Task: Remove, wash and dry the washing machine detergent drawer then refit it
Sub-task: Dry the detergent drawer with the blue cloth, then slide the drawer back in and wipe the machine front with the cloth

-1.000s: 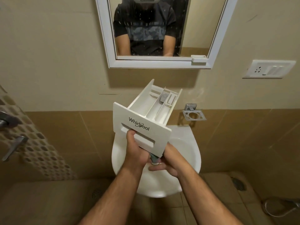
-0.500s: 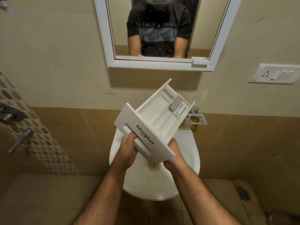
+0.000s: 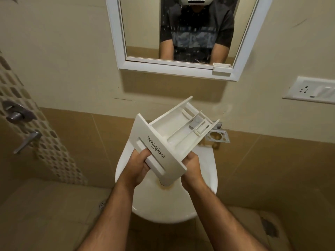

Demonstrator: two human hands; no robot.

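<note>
A white basin (image 3: 208,171) is fixed to the wall, directly below both hands, its rim showing to the outside of each wrist and its front curve between the forearms. A yellowish stain rings its drain (image 3: 167,186), which sits just under the hands and is mostly hidden. Beyond the right hand, at the back of the basin, a metal holder (image 3: 218,137) with round holes is mounted on the tiled wall; whether it touches the rim cannot be told. Below the forearms lies the tiled floor (image 3: 45,214), with a round drain grate (image 3: 102,203) outside the left forearm.
</note>
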